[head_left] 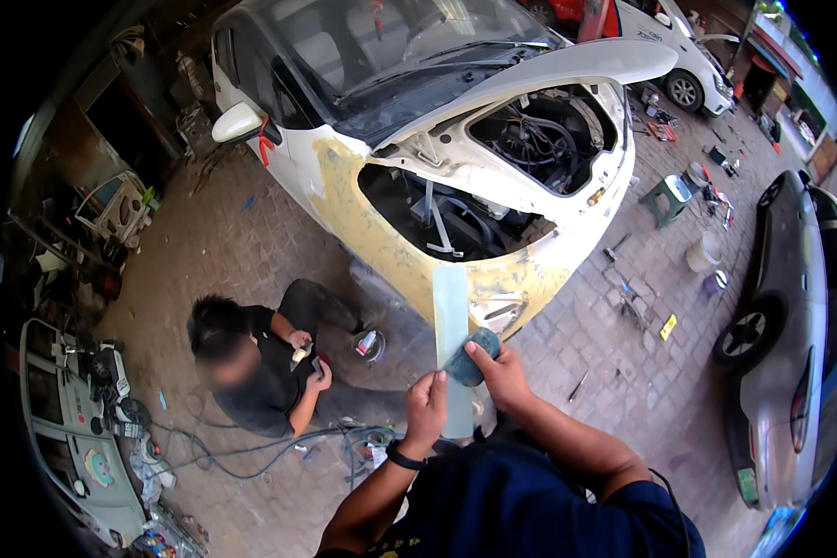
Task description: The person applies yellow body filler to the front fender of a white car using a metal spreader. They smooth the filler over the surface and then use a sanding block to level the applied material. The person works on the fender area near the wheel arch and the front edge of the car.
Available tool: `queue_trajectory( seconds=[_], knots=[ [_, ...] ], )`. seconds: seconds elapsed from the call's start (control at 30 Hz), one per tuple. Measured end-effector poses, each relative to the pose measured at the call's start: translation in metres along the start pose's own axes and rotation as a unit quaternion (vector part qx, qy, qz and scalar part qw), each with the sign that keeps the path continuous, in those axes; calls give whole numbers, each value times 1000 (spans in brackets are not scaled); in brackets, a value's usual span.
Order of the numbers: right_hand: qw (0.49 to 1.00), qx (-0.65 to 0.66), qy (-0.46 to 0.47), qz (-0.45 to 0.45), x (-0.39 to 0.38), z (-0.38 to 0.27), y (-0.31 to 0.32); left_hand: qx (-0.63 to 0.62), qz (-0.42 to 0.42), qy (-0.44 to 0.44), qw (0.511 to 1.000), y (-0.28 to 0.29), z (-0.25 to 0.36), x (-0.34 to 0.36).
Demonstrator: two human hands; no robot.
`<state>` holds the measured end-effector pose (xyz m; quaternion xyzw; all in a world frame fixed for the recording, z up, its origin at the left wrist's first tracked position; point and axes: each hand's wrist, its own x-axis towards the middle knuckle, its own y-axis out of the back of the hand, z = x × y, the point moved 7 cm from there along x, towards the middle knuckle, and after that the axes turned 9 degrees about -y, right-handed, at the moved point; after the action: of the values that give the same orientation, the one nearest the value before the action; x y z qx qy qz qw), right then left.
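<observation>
My left hand (426, 405) has its fingers closed at the edge of a long, flat, pale green strip (451, 321). The strip runs from the car's front edge toward my body. In my right hand (502, 374) is a dark green rounded block (472, 359), pressed under the thumb and lying against the strip. Its exact kind cannot be made out. Just beyond my hands stands a white car (577, 223) with its bonnet raised. Patches of yellowish filler (372, 214) cover its front fender and nose. The headlight openings are bare.
A person (251, 367) sits on the ground at the left, holding small things. Hoses (223, 465) lie behind them. At right are a green stool (667, 200), a white bucket (704, 251), scattered tools and a grey car (781, 344). A small tin (369, 346) stands by the person's legs.
</observation>
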<state>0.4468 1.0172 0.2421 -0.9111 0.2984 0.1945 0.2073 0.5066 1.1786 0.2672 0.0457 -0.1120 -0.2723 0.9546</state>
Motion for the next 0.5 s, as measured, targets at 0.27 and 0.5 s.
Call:
queue_trajectory(
  seconds=[0.27, 0.5],
  knots=[
    [988, 104, -92, -62, -11, 40, 6, 2, 76, 12, 997, 16, -24, -17],
    [993, -9, -67, -102, 19, 26, 59, 42, 171, 25, 984, 40, -36, -49]
  ],
)
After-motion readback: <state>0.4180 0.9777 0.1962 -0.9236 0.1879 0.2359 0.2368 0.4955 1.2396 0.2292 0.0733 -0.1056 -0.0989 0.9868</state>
